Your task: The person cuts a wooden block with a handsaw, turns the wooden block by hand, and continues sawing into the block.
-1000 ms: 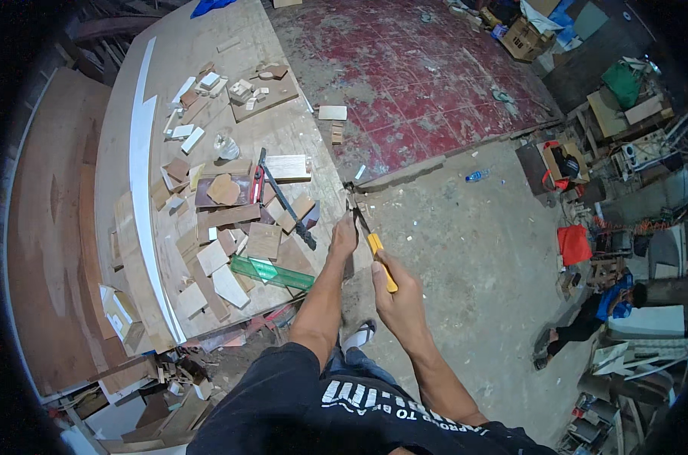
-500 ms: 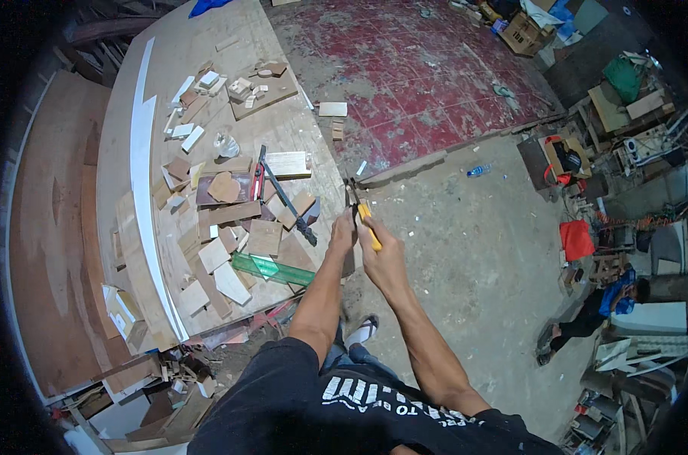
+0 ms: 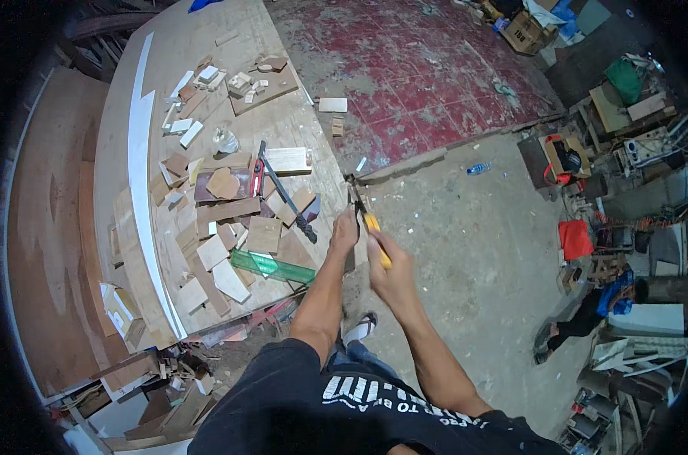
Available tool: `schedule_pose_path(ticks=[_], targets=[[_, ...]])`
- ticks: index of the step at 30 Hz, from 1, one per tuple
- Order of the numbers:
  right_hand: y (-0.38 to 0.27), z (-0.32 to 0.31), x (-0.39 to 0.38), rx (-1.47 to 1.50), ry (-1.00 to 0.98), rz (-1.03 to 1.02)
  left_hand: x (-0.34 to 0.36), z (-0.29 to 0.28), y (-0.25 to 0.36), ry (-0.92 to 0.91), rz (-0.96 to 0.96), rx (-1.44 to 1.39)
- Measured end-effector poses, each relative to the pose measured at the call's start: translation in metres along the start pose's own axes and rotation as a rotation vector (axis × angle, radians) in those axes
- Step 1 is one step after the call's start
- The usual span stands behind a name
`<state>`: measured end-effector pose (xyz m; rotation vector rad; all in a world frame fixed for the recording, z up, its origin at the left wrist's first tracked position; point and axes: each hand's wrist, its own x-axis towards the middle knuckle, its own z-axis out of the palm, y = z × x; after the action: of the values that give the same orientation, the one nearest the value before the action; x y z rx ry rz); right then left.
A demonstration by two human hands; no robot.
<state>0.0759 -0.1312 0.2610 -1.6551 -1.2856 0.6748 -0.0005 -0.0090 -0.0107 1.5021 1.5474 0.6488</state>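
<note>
My right hand is closed around the yellow grip of a hammer. Its dark shaft slants up and left, and its small dark head is beside the workbench's right edge. My left hand is closed just left of the shaft, at the same bench edge. A narrow dark piece shows by its fingers, too small and hidden to name. On the bench near my left forearm lie a green translucent ruler-like strip, a black bar clamp with a red part, and several wood offcuts.
The plywood workbench carries more wood blocks and a small clear plastic bag. To its right are a concrete floor and a raised red tiled floor. A person is low at the far right, among boards and clutter.
My right hand has moved slightly down and right with the hammer, its grip now lower in view. My left hand stays at the bench edge. The person at right has shifted a little.
</note>
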Motion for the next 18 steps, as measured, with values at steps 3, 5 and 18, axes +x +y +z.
schedule_pose_path(ticks=[3,5,18], targets=[[0.019,0.020,0.038,0.005,-0.051,0.095,0.000,-0.006,-0.001,-0.199,-0.123,-0.484],[0.002,0.005,0.005,0.003,-0.043,0.062,-0.005,-0.007,0.000,-0.090,-0.065,-0.250],[0.013,-0.010,0.003,0.024,-0.023,0.123,-0.007,0.003,0.026,-0.061,0.002,-0.042]])
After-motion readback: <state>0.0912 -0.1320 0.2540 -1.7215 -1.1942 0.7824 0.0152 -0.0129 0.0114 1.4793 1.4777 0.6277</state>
